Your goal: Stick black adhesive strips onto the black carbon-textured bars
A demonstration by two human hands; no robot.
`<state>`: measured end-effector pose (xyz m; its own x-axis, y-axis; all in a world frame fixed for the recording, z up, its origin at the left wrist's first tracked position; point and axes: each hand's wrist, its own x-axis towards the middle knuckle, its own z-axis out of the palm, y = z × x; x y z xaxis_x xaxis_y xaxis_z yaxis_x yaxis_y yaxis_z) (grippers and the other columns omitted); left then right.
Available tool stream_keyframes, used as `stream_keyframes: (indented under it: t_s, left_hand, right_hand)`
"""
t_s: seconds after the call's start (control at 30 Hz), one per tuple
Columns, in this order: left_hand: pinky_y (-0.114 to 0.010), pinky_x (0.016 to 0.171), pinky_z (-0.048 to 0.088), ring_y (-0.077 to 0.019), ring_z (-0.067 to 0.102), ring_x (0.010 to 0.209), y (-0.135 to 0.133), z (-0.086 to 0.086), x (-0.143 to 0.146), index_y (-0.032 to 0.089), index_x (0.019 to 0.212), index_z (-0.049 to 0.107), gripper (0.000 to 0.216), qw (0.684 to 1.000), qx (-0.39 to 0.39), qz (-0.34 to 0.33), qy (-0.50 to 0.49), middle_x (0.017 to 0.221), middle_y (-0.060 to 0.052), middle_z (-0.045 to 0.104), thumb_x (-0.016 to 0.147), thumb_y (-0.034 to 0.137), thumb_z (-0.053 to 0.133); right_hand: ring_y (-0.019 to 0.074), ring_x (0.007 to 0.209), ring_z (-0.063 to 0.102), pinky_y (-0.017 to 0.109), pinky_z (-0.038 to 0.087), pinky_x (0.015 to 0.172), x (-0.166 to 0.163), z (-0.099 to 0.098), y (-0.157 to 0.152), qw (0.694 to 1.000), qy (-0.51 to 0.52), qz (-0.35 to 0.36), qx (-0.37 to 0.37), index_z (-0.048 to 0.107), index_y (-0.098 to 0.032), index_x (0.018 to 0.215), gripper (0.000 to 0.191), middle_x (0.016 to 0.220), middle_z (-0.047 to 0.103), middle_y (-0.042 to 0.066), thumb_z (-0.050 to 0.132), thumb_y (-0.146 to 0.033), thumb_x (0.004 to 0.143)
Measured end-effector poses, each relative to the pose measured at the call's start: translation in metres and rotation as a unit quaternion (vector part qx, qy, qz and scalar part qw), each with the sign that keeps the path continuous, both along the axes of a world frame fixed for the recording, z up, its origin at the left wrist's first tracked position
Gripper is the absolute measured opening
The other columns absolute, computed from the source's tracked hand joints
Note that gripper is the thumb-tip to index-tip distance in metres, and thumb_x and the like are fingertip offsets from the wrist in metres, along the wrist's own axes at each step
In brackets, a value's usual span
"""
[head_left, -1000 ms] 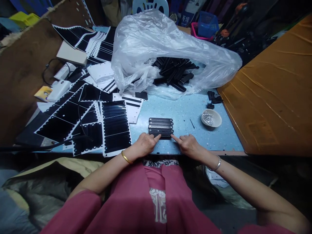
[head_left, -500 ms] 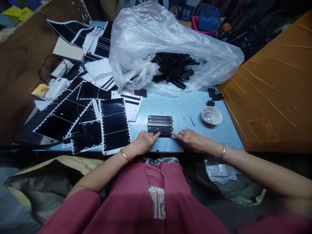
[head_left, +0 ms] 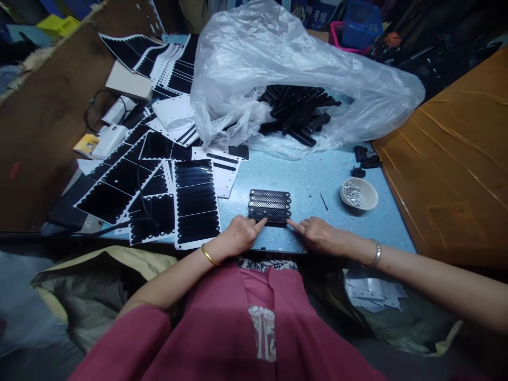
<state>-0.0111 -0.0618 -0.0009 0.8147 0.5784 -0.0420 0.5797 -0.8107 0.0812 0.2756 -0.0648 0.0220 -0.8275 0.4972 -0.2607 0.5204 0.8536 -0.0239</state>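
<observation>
A folded stack of black textured bars point(head_left: 270, 202), joined by round rivets at the ends, lies flat near the table's front edge. My left hand point(head_left: 239, 234) rests at its lower left, the stretched index fingertip touching the nearest bar and the other fingers curled in. At the lower right corner, the index fingertip of my right hand point(head_left: 319, 237) also touches the bars, with the remaining fingers bent. Neither hand grips anything that I can see. To the right are a thin dark pin point(head_left: 324, 201) and a white bowl point(head_left: 370, 194) of small silver pieces.
Sheets of black strips point(head_left: 194, 203) cover the left side. Behind stands a large clear plastic bag point(head_left: 246, 47) with black bars point(head_left: 297, 108) in its opening. Small black parts point(head_left: 365, 157) lie by a brown carton point(head_left: 448, 185) at right. Open sacks point(head_left: 99, 275) flank my lap.
The whole view has shifted, so the table appears further right. Both fingertips stay against the bars, and the bars keep their place on the table.
</observation>
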Motion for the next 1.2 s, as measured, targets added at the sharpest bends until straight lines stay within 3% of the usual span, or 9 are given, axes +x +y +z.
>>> stream_keyframes:
  t_s: [0.23,0.43,0.63,0.8,0.93,1.0,1.07,1.13,1.2]
  left_hand:
    - [-0.032,0.061,0.045,-0.0189,0.059,0.062,0.001,-0.004,-0.026,0.014,0.135,0.055,0.054,0.998,0.04,0.048,-0.019,0.074,-0.008,0.064,0.083,0.001,0.045]
    - [-0.031,0.059,0.042,-0.0183,0.058,0.059,0.005,0.0,-0.038,0.018,0.128,0.061,0.051,0.996,0.051,0.064,-0.019,0.069,-0.007,0.063,0.083,0.001,0.047]
    - [-0.03,0.059,0.043,-0.0176,0.059,0.06,0.008,0.005,-0.039,0.013,0.127,0.06,0.047,0.999,0.032,0.039,-0.008,0.069,-0.008,0.064,0.085,0.001,0.045]
    - [-0.029,0.057,0.045,-0.0172,0.06,0.058,0.013,0.008,-0.037,0.002,0.131,0.051,0.053,0.999,0.009,-0.031,0.025,0.073,-0.009,0.067,0.08,-0.005,0.04]
    - [-0.029,0.055,0.045,-0.0183,0.061,0.058,0.023,0.013,-0.038,0.002,0.131,0.05,0.055,0.997,-0.023,-0.063,0.049,0.072,-0.01,0.067,0.077,-0.005,0.04]
    - [-0.028,0.056,0.045,-0.018,0.061,0.057,0.025,0.014,-0.04,0.003,0.129,0.051,0.053,0.996,-0.041,-0.066,0.049,0.071,-0.009,0.067,0.077,-0.005,0.041]
    - [-0.028,0.057,0.046,-0.0172,0.061,0.057,0.025,0.012,-0.042,0.004,0.13,0.051,0.055,0.996,-0.061,-0.056,0.029,0.071,-0.009,0.067,0.077,-0.005,0.043]
    - [-0.028,0.059,0.046,-0.0172,0.062,0.058,0.022,0.008,-0.043,0.006,0.133,0.049,0.056,0.996,-0.081,-0.033,-0.008,0.074,-0.009,0.069,0.077,-0.003,0.046]
    - [-0.027,0.061,0.048,-0.0177,0.064,0.062,0.019,0.002,-0.043,0.009,0.131,0.052,0.051,0.993,-0.099,0.001,-0.056,0.078,-0.009,0.07,0.081,0.004,0.048]
  right_hand:
    - [0.0172,0.06,0.055,0.03,0.03,0.056,0.003,-0.016,-0.006,0.999,0.024,-0.003,0.036,0.036,0.003,0.142,0.072,0.077,0.067,0.011,0.05,0.0,0.071]
    - [0.0197,0.063,0.057,0.031,0.031,0.057,0.003,-0.018,-0.008,0.999,0.024,-0.003,0.042,0.027,0.004,0.145,0.078,0.079,0.067,0.011,0.05,-0.001,0.071]
    - [0.0195,0.064,0.057,0.032,0.032,0.058,0.003,-0.018,-0.009,0.999,0.024,-0.005,0.036,0.031,0.005,0.143,0.073,0.081,0.067,0.011,0.049,-0.002,0.072]
    - [0.0181,0.06,0.055,0.032,0.03,0.056,0.001,-0.016,-0.007,0.999,0.015,0.001,0.045,0.028,0.004,0.146,0.078,0.078,0.067,0.01,0.05,-0.002,0.072]
    - [0.0174,0.056,0.054,0.031,0.03,0.053,0.001,-0.014,-0.006,0.999,0.006,0.002,0.038,0.032,0.004,0.145,0.074,0.073,0.067,0.01,0.05,-0.001,0.073]
    - [0.0176,0.057,0.057,0.03,0.033,0.053,0.001,-0.016,-0.006,0.999,0.026,-0.025,0.002,0.04,0.001,0.142,0.068,0.075,0.069,0.011,0.048,-0.002,0.075]
    - [0.0171,0.061,0.061,0.028,0.039,0.055,0.001,-0.02,-0.005,0.991,0.076,-0.096,-0.058,0.049,-0.006,0.139,0.056,0.08,0.072,0.011,0.045,-0.006,0.082]
    - [0.0168,0.067,0.066,0.026,0.045,0.06,-0.004,-0.026,-0.001,0.964,0.151,-0.191,-0.108,0.06,-0.015,0.129,0.043,0.088,0.075,0.009,0.043,-0.015,0.09]
    - [0.0178,0.074,0.068,0.027,0.049,0.066,-0.014,-0.031,0.005,0.93,0.226,-0.266,-0.113,0.069,-0.021,0.115,0.033,0.093,0.076,0.007,0.045,-0.023,0.093]
